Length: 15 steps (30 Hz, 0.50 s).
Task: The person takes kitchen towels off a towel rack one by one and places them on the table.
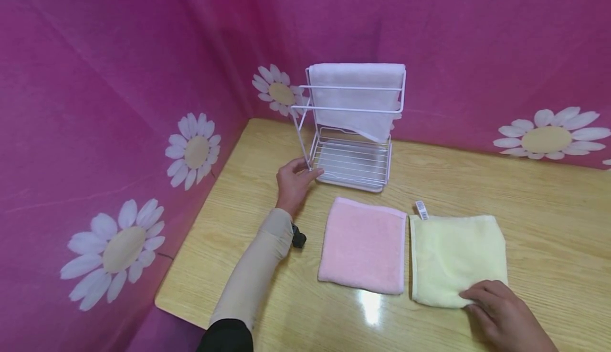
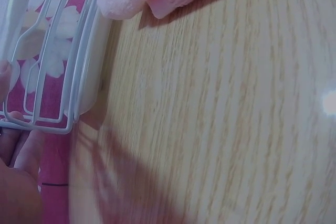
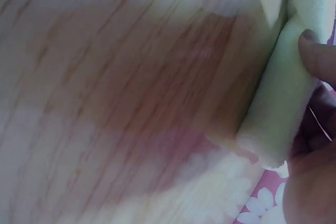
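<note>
A white wire towel rack (image 1: 350, 164) stands near the back of the table, with a white towel (image 1: 358, 95) draped over its rear top bar. My left hand (image 1: 293, 185) holds the rack's lower left side, the thumb in front and the fingers behind the wire. In front of the rack lies a folded pink towel (image 1: 363, 246). To its right is a folded yellow towel (image 1: 455, 256) with a printed tag at its far left corner. My right hand (image 1: 498, 309) pinches the yellow towel's near edge; the right wrist view shows the thumb (image 3: 319, 59) against the thick fold.
A wooden table (image 1: 549, 225) carries everything. Magenta cloth (image 1: 453, 39) with white daisies hangs along the back and left sides. The table's left edge runs just beyond my left forearm (image 1: 253, 267). A small black device (image 1: 298, 236) sits at the left wrist.
</note>
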Motion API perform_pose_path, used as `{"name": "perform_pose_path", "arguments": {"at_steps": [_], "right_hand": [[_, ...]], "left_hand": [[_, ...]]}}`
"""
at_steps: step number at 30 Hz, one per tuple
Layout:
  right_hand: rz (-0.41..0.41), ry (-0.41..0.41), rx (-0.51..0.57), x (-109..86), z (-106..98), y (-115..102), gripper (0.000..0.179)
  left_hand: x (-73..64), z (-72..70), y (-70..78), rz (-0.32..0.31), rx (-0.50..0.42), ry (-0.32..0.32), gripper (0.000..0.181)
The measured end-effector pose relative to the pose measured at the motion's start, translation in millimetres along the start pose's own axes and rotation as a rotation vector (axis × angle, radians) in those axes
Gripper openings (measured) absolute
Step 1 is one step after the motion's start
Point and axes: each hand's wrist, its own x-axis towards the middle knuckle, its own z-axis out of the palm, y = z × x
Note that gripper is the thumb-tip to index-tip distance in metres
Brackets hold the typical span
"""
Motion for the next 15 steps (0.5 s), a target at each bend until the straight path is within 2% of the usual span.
{"name": "perform_pose_path", "arguments": {"at_steps": [6,15], "right_hand": [[0.013,-0.014,-0.009,-0.1,-1.5,-2.1,0.042],[0.117,-0.060,0.024,1.2,-10.7,-9.9,0.039]], "left_hand": [[0.0,0.4,0.4,-0.003,0.000,0.006,0.047],[-0.3,0.2,1.2,-0.007,-0.014,-0.006,0.047]]}}
